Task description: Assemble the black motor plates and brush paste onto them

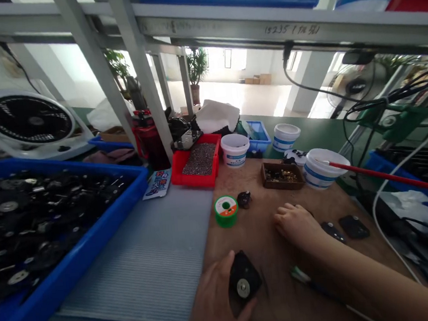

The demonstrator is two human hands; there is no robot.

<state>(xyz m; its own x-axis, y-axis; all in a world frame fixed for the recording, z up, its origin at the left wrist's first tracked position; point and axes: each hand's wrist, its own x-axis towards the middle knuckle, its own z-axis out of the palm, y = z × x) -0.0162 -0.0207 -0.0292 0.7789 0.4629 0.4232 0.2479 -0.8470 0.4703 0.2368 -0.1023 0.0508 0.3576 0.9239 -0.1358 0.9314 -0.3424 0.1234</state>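
My left hand (215, 300) grips a small black part with a round metal hub (244, 280) at the near edge of the brown work board (258, 236). My right hand (296, 223) rests on the board, fingers curled down; whatever is under them is hidden. A green solder spool (226, 210) and a small dark part (244, 199) lie just beyond the hands. Two flat black parts (345, 229) lie to the right of my right hand. A green-tipped tool (301, 275) lies under my right forearm.
A large blue bin of black parts (35, 221) fills the left. A red tray of small pieces (198, 163), white tubs (235, 149), a brown tray (282, 175) and a tub with a red stick (325, 167) stand at the back. A desk fan (27, 122) is far left; cables hang right.
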